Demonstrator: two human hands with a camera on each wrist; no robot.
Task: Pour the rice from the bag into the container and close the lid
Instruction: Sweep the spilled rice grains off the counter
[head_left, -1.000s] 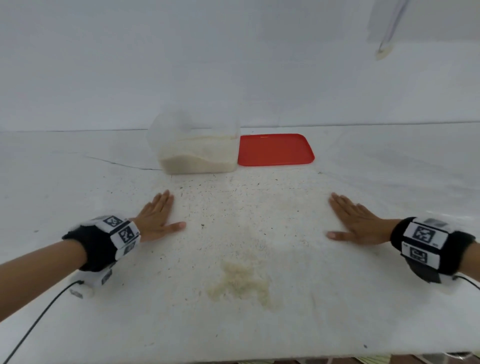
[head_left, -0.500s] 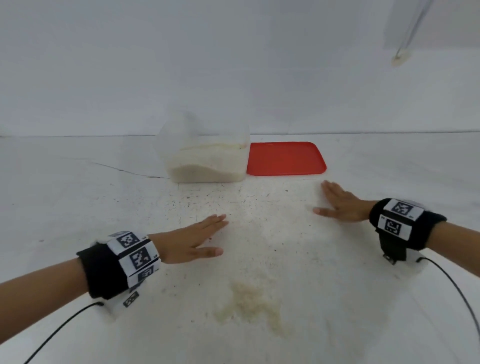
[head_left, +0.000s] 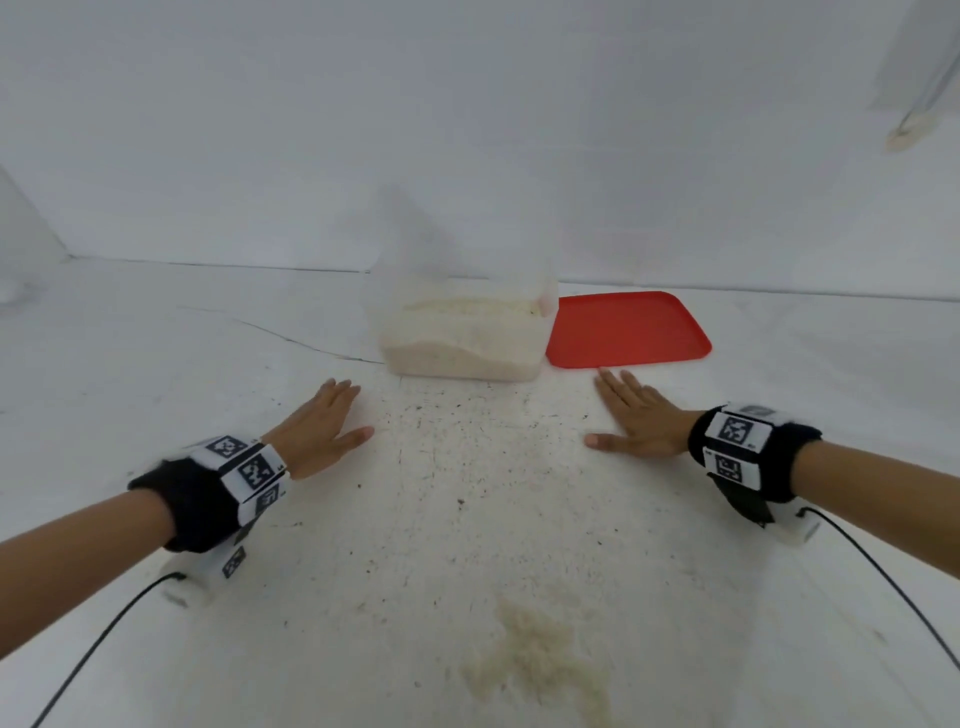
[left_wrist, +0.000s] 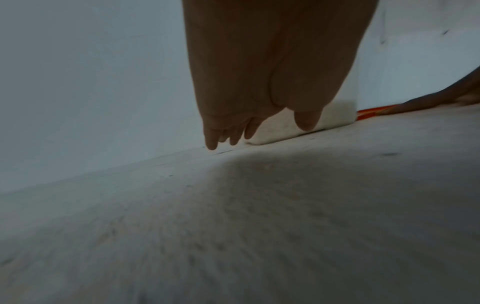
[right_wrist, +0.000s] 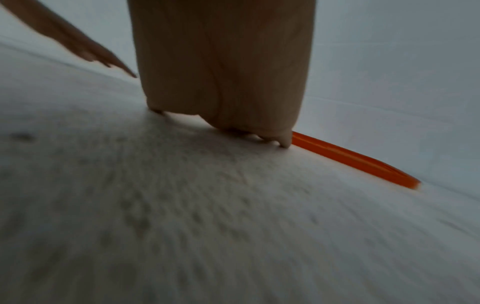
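Note:
A clear plastic container (head_left: 462, 332) partly filled with white rice stands open at the back of the white table (head_left: 156, 364). Its red lid (head_left: 626, 329) lies flat on the table just to its right, and shows as an orange-red edge (right_wrist: 355, 159) in the right wrist view. My left hand (head_left: 324, 426) lies flat, fingers straight, in front and to the left of the container (left_wrist: 298, 121). My right hand (head_left: 631, 418) lies flat with its fingertips almost at the lid's near edge. Both hands hold nothing. No bag is in view.
A small heap of spilled rice (head_left: 535, 665) lies near the table's front edge, between my forearms. Dark specks dot the table between the hands. A white wall (head_left: 467, 130) rises right behind the container. Cables trail from both wrist bands.
Both hands have slid forward over the table towards the container and lid. The left hand has moved back out to the left after swinging inward. The container and lid have not moved.

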